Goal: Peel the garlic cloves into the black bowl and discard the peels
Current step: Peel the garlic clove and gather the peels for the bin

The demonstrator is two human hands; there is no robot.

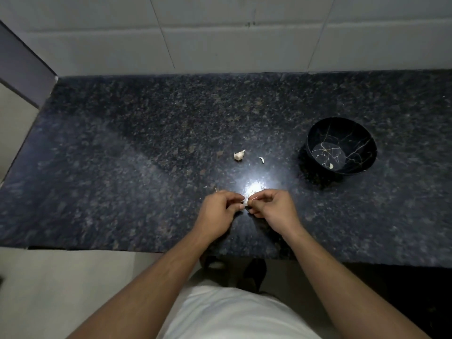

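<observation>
both hands work over the dark speckled granite surface (pixel 146 143), close to its near edge. left hand (pixel 217 211) and right hand (pixel 271 209) meet fingertip to fingertip, each pinching the small white garlic clove (pixel 243 205) held between them, w/ a thin sliver of skin poking up at the right fingertips. clove is mostly hidden by fingers, so can't tell how much skin is left on it.

further back on the surface lie a ragged whitish clump of garlic, prob. still unpeeled (pixel 239 155), and just right of it a small curved white scrap, prob. a peel (pixel 262 160). the round black bowl w/ thin gold crack-lines (pixel 318 133) sits well apart to the right, w/ one pale peeled clove (pixel 331 166) inside near its front wall.

judgement: peeling step mid-way, one clove done, at least one more to go, peels not yet discarded.

risks: clove is tiny and prob. slippery once bare, so a hard pinch could shoot it off the near edge to the floor. bright glare spot right by the fingers makes thin skin hard to see, so bits may stay stuck on. loose flakes are light and could scatter on the speckled stone and get missed at cleanup, or fall into the bowl w/ the clove.
</observation>
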